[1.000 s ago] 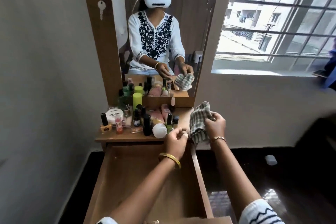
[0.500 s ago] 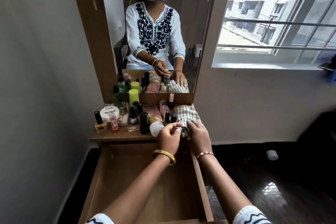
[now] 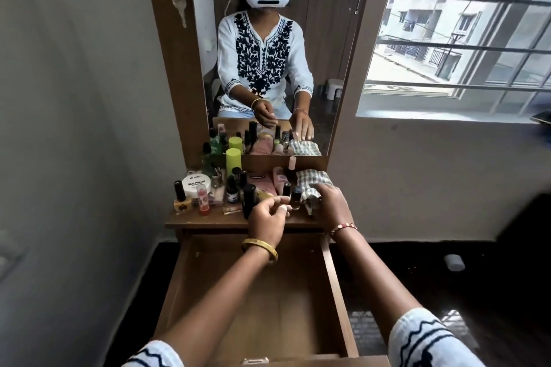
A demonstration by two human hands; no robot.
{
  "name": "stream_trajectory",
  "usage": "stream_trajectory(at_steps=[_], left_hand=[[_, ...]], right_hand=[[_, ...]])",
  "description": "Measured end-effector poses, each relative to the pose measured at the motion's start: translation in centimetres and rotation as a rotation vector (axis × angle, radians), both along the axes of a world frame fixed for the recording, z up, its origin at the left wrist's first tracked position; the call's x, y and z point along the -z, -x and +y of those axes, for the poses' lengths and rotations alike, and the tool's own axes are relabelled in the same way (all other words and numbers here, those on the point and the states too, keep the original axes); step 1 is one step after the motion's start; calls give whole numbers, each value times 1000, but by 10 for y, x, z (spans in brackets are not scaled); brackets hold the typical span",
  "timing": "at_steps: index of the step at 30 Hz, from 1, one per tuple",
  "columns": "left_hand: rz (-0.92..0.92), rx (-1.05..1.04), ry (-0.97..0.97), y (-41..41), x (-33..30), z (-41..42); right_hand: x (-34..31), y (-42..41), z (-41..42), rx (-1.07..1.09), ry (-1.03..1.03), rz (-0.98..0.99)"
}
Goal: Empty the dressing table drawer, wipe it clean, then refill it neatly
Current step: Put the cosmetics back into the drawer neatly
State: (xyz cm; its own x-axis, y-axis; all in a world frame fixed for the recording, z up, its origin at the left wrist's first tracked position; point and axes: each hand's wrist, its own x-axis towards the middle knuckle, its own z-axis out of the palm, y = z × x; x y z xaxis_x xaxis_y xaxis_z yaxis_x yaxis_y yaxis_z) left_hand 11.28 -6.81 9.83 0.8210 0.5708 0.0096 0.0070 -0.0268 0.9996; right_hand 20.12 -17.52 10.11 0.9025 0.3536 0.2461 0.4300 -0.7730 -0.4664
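Set down since a second ago, when the right hand held it up, the checked cloth (image 3: 313,185) now lies on the tabletop (image 3: 208,221) at its right end, against the mirror base. Fingers of the right hand (image 3: 331,202) rest flat on its near edge. Left of it, the left hand (image 3: 267,217) pinches at a small dark bottle (image 3: 295,197) in the crowd of cosmetics. Below both hands the open drawer (image 3: 256,307) runs lengthwise toward the person, bare; refilling looks next, the left hand nearer the bottles.

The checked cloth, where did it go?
The checked cloth lies on the dressing table top, at its right end below the mirror, with the right hand resting on it.
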Motion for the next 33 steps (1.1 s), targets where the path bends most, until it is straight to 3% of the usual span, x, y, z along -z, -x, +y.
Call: stream_trajectory(at_steps=[4, 10, 18, 22, 28, 33], left_hand=[[-17, -41, 14, 9, -6, 13], [-8, -77, -12, 15, -12, 25], [-2, -73, -39, 24, -7, 21], [-45, -38, -203, 31, -11, 14], [-67, 33, -446, 40, -24, 11], [-53, -20, -428, 47, -30, 22]], right_hand=[[-18, 1, 16, -56, -29, -30], [-18, 3, 31, -55, 187, 25], [-21, 20, 22, 97, -18, -91], [-41, 46, 15, 84, -231, -122], [-70, 79, 23, -32, -309, 24], [-77, 75, 30, -138, -441, 222]])
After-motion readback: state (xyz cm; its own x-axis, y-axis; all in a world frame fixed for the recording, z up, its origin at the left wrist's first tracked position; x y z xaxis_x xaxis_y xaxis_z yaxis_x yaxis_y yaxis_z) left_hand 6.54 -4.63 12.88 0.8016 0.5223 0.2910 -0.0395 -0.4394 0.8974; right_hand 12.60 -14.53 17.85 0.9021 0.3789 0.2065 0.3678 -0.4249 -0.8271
